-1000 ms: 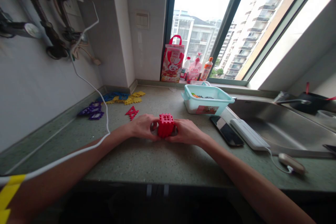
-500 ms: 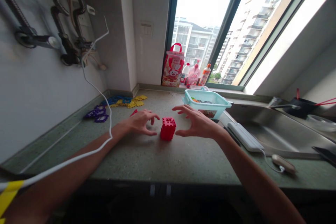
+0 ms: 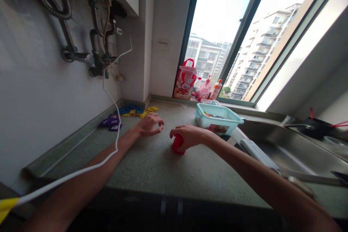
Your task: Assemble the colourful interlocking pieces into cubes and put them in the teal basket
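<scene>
A small red block structure [image 3: 178, 145] stands on the grey-green counter [image 3: 152, 174]. My right hand [image 3: 187, 136] is wrapped over it from the right, with the fingers over its top and the thumb on its near side, so much of it is hidden. To the left, my left hand [image 3: 151, 124] is held just above the counter with curled, parted fingers and nothing between them. Yellow pieces [image 3: 149, 111], blue pieces [image 3: 132, 110] and purple pieces [image 3: 111, 121] lie beyond my left forearm.
A light-blue basket [image 3: 231, 125] with small pieces stands behind my right hand. Right of it are a white power strip [image 3: 259, 156] and a steel sink [image 3: 277, 145]. A white cable [image 3: 117, 130] crosses over my left forearm. Bottles and a red bag [image 3: 185, 82] line the windowsill.
My right hand has moved left and closed over the red block structure. My left hand is a little farther from the structure. The whole view has shifted with the head.
</scene>
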`<control>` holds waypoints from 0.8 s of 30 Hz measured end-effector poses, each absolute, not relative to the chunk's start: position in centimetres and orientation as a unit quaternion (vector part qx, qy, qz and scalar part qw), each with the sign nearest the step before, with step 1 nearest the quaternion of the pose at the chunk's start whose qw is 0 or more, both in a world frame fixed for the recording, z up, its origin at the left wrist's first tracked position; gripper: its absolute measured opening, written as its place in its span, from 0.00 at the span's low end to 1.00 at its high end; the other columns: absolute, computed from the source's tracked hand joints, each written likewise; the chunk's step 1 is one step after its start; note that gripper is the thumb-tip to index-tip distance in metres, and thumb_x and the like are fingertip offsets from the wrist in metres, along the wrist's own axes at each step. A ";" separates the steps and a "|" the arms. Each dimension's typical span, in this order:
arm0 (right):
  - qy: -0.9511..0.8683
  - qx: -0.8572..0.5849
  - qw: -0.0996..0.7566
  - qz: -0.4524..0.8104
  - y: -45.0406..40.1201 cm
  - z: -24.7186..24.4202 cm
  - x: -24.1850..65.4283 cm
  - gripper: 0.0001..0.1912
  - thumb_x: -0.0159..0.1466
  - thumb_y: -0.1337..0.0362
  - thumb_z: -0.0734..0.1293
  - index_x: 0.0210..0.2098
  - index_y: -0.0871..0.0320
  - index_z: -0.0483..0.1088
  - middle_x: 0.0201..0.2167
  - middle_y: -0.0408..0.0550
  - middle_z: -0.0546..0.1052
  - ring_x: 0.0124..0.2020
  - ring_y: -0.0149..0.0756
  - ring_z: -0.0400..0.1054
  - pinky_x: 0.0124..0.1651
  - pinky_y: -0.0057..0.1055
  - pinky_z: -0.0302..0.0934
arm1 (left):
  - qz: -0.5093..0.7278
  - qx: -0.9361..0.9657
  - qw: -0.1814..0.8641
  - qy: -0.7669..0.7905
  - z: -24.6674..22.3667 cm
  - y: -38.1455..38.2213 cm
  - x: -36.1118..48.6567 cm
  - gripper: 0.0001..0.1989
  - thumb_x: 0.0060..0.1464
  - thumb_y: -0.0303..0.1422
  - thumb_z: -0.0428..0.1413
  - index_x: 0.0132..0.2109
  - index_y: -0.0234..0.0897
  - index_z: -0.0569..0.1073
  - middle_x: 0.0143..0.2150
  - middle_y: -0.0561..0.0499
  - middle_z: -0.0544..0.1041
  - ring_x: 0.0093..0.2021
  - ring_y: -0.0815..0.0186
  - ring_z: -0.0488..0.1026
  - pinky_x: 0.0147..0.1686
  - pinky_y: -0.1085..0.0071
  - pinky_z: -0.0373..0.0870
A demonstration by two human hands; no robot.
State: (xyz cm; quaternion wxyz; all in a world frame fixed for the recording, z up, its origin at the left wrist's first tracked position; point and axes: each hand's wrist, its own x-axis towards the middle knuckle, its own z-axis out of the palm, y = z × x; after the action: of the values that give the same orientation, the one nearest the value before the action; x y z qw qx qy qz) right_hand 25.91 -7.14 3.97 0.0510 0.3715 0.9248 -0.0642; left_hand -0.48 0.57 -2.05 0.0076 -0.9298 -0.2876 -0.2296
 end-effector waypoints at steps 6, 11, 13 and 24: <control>0.925 0.369 0.040 -0.082 -7.1 3.3 25.8 0.36 0.53 0.55 0.79 0.59 0.50 0.71 0.49 0.49 0.79 0.44 0.42 0.75 0.44 0.30 0.64 | -0.229 -0.931 0.001 -0.286 -2.4 0.8 -0.4 0.11 0.63 0.38 0.55 0.44 0.40 0.79 0.41 0.49 0.83 0.47 0.58 0.75 0.54 0.61 0.62; 0.926 0.369 0.023 -0.073 -7.4 2.9 26.0 0.32 0.53 0.58 0.78 0.57 0.51 0.72 0.48 0.49 0.80 0.42 0.41 0.75 0.41 0.30 0.62 | -0.229 -0.932 -0.005 -0.280 -2.1 0.6 -0.1 0.11 0.62 0.37 0.54 0.42 0.40 0.80 0.42 0.49 0.83 0.47 0.58 0.75 0.54 0.60 0.61; 0.927 0.368 0.021 -0.069 -7.6 3.0 26.0 0.31 0.54 0.59 0.77 0.56 0.51 0.72 0.47 0.49 0.80 0.41 0.41 0.75 0.41 0.30 0.62 | -0.231 -0.932 -0.010 -0.281 -1.9 0.5 0.0 0.11 0.62 0.37 0.54 0.41 0.40 0.80 0.42 0.49 0.83 0.47 0.58 0.75 0.54 0.60 0.62; 0.929 0.366 0.001 -0.059 -8.0 3.4 26.1 0.26 0.55 0.61 0.76 0.53 0.52 0.73 0.45 0.48 0.80 0.41 0.40 0.75 0.41 0.29 0.62 | -0.239 -0.932 0.008 -0.271 -1.7 0.2 0.3 0.12 0.63 0.38 0.54 0.44 0.39 0.81 0.41 0.48 0.83 0.48 0.56 0.76 0.55 0.58 0.62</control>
State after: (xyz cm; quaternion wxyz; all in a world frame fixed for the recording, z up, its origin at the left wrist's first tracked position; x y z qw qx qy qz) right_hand 26.13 -8.00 3.39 0.0014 0.3662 0.9286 -0.0594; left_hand 0.25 0.19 -1.68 0.0085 -0.9324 -0.2710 -0.2390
